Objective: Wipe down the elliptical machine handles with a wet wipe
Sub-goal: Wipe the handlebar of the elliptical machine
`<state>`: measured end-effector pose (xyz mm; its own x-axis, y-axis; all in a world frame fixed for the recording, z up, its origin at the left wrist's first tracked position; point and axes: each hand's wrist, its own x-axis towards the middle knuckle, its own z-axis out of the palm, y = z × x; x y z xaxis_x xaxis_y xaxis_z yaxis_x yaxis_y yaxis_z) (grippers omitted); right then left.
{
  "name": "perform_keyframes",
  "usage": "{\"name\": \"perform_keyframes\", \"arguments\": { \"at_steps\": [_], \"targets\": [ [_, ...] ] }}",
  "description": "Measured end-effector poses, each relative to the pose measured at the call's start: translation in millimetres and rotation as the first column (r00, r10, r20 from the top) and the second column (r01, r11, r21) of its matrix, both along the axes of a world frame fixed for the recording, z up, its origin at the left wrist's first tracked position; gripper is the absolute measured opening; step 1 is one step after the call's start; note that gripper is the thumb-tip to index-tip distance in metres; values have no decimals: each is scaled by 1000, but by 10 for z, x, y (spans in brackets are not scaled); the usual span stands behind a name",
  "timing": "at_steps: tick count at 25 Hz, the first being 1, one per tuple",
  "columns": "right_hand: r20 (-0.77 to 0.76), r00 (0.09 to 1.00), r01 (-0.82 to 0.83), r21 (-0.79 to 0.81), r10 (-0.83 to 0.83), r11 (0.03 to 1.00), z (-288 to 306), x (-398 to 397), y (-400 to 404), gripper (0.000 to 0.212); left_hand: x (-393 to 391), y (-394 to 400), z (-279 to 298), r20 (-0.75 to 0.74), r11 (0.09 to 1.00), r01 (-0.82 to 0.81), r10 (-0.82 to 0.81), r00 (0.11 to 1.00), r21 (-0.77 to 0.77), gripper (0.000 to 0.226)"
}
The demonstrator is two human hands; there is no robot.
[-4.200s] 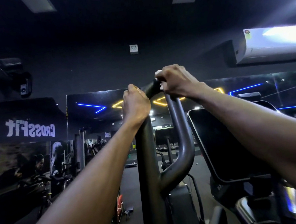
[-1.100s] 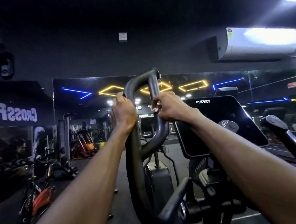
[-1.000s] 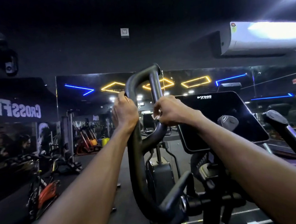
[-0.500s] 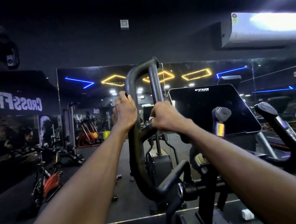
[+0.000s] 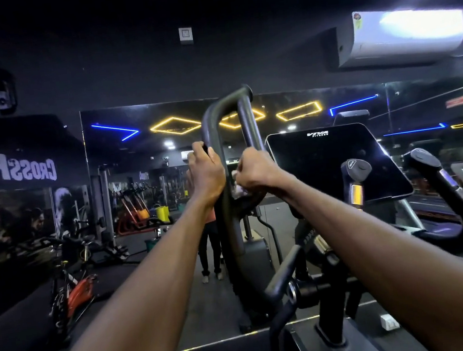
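Both hands worked the looped handle of the elliptical.

The left hand (image 5: 207, 175) gripped the outer bar of the handle (image 5: 215, 137), probably to steady it, fingers curled round the tube. The right hand (image 5: 256, 174) closed on the inner bar lower down, clamping a pale wipe (image 5: 236, 176) against it, only a scrap showing. The console screen (image 5: 335, 164) stood just beside.
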<state>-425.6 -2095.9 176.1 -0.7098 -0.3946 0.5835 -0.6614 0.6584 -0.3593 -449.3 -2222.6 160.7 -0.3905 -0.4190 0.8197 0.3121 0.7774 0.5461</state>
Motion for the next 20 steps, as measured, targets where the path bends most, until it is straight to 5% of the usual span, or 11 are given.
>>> {"name": "perform_keyframes", "arguments": {
  "at_steps": [5,9,13,17,20],
  "targets": [
    [242,970,-75,158,35,985,173,55,-70,22,-47,-49,-24,-30,999,48,-48,998,9,24],
    [250,968,6,9,-8,1000,307,-79,-51,17,-83,-80,-19,-63,997,73,-72,995,17,23],
    [344,939,-77,205,2,976,308,-30,-24,19,-104,-85,-11,-92,995,93,-91,992,20,18],
    [212,976,3,-269,56,963,499,-198,-149,11,-114,-73,-8,-100,994,106,-102,990,37,11],
    [334,931,-57,-259,145,964,532,-262,-186,16,-122,-96,-11,-108,992,129,-126,986,15,7]
  ]
}}
